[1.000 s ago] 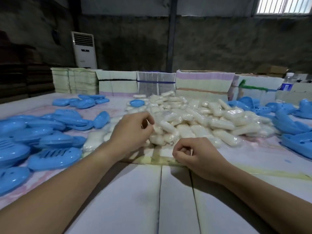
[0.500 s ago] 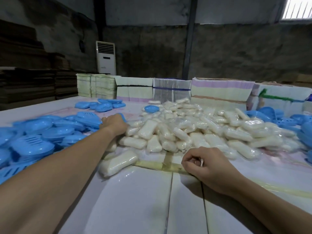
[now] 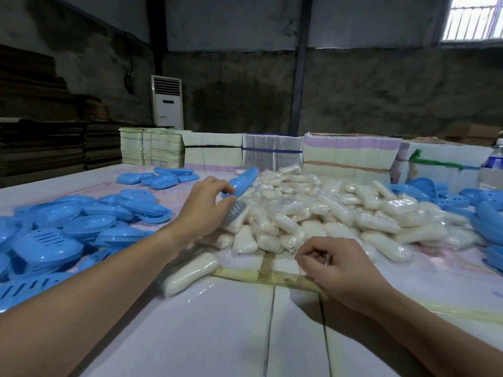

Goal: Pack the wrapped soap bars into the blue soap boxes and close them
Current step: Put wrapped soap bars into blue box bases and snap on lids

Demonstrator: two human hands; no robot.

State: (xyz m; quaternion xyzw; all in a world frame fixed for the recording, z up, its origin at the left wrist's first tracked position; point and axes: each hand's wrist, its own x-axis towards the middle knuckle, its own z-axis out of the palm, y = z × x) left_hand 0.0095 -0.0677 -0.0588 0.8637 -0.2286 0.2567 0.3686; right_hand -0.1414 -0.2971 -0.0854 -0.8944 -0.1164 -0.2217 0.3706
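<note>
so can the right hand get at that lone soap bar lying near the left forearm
Probably yes. The right hand rests on the table with bare surface between it and the lone soap bar. Only the left forearm lies close beside the bar, and the left hand is busy holding a blue soap box.

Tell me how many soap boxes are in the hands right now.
1: a blue soap box, in the left hand above the soap pile. The right hand holds none.

I can read no words or numbers here; the bottle's blue label is too blurred.
</note>
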